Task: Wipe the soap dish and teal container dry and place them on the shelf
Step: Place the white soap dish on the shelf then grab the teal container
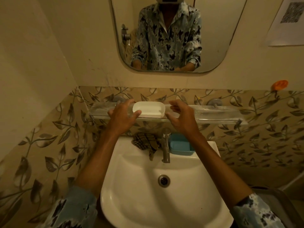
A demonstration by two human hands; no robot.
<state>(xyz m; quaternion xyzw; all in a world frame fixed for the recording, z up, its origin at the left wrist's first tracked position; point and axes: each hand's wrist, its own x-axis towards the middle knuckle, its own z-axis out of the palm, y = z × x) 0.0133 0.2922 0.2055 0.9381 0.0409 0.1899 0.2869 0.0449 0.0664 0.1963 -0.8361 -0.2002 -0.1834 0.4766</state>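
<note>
The white soap dish (pixel 148 109) sits on the glass shelf (pixel 213 113) above the sink (pixel 125 175). My left hand (pixel 122 115) touches its left end with fingers spread; my right hand (pixel 181 115) hovers open just right of it, holding nothing. The teal container (pixel 180 146) rests on the sink's back rim right of the tap (pixel 166 145), the checked cloth (pixel 146 142) left of the tap.

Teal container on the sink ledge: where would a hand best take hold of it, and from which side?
Probably by its two long walls, pinched from above and the front right. The teal container sits open side up on the sink ledge, the tap close on its left and the wall behind, so those sides are crowded.
</note>
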